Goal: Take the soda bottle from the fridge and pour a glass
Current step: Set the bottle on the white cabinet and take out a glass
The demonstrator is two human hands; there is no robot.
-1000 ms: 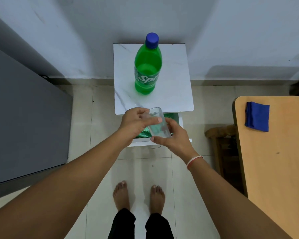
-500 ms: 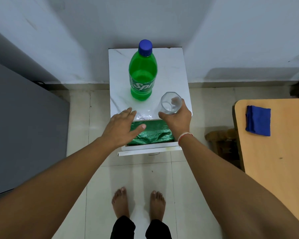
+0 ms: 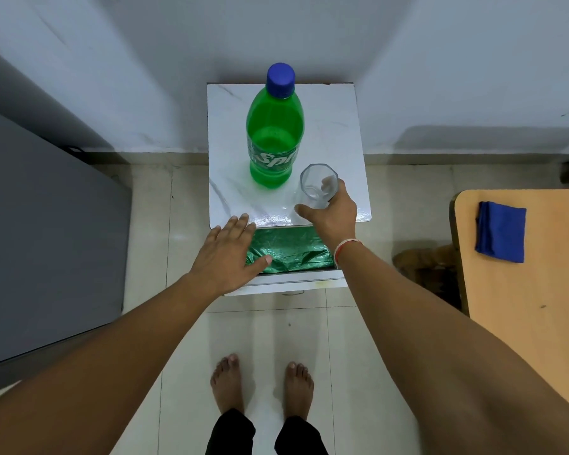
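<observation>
Glossy green plastic bottle [image 3: 274, 142], clear smooth glass [image 3: 319, 186], polished marble-look tabletop [image 3: 339, 126], crinkled shiny green foil [image 3: 289, 252].

"Spr", cut off, on green bottle [image 3: 274, 139] label

Pale blue walls [image 3: 145, 60], cream tiled floor [image 3: 184, 323], white marbled stand [image 3: 335, 126], wooden table [image 3: 523, 307]

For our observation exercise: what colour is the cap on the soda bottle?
Blue. The cap tops the green soda bottle, shown clearly in the head view.
</observation>
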